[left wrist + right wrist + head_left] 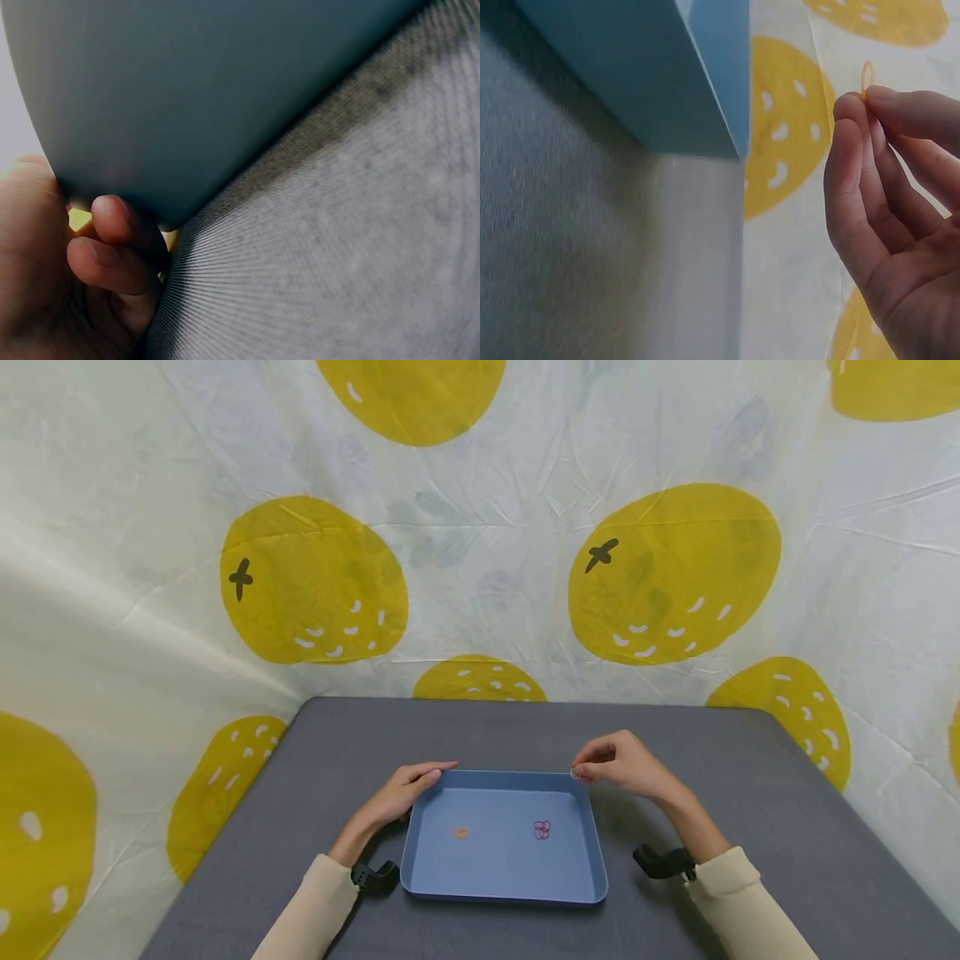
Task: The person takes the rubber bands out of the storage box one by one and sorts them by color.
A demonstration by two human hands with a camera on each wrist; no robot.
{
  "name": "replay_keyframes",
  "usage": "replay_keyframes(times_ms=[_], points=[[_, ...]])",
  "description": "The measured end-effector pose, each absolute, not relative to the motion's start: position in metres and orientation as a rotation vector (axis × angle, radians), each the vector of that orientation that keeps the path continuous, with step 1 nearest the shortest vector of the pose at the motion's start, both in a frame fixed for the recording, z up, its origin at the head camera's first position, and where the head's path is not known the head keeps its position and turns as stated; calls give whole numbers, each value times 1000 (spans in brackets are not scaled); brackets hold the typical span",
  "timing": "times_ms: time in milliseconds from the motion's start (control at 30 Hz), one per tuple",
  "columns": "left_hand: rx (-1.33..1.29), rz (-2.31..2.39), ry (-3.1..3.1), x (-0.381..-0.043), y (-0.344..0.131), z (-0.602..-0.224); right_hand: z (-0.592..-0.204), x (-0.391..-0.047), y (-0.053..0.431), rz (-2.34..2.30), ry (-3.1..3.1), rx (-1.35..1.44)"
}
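Note:
A shallow blue tray (pixel 502 860) sits on the table. My left hand (pixel 402 792) holds its far left corner, the thumb along the rim; in the left wrist view curled fingers (pixel 112 266) lie against the outer wall. Over the far right corner, my right hand (pixel 626 766) pinches a small thin loop like a rubber band (pixel 867 73) between thumb and forefinger. The loop looks orange in the right wrist view and stands up from the fingertips. On the tray floor lie a small orange band (pixel 461 832) at left and a magenta cluster of looped bands (pixel 542 830) at right.
The grey cloth-covered table (pixel 510 735) extends around the tray. Behind it hangs a pale curtain (pixel 480 568) printed with yellow fruit. Black wrist devices are strapped on the left (pixel 375 878) and right (pixel 663 862) forearms, beside the tray.

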State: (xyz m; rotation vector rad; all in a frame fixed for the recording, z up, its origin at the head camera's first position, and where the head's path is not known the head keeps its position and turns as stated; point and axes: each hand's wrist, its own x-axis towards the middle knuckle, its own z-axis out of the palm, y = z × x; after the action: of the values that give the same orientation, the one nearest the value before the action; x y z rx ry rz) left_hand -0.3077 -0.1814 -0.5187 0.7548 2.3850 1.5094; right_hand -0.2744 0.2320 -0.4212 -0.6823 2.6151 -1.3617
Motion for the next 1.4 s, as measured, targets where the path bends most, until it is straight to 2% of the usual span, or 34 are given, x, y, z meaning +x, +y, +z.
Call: replay_keyframes(times_ms=[600,1400], points=[[748,1513,2359,-308,-184,-518,-443,-271,278,-1382,2621,-588],[736,1524,2338,-310,-184,-520,-474,-279,288,-1237,2702,-368]])
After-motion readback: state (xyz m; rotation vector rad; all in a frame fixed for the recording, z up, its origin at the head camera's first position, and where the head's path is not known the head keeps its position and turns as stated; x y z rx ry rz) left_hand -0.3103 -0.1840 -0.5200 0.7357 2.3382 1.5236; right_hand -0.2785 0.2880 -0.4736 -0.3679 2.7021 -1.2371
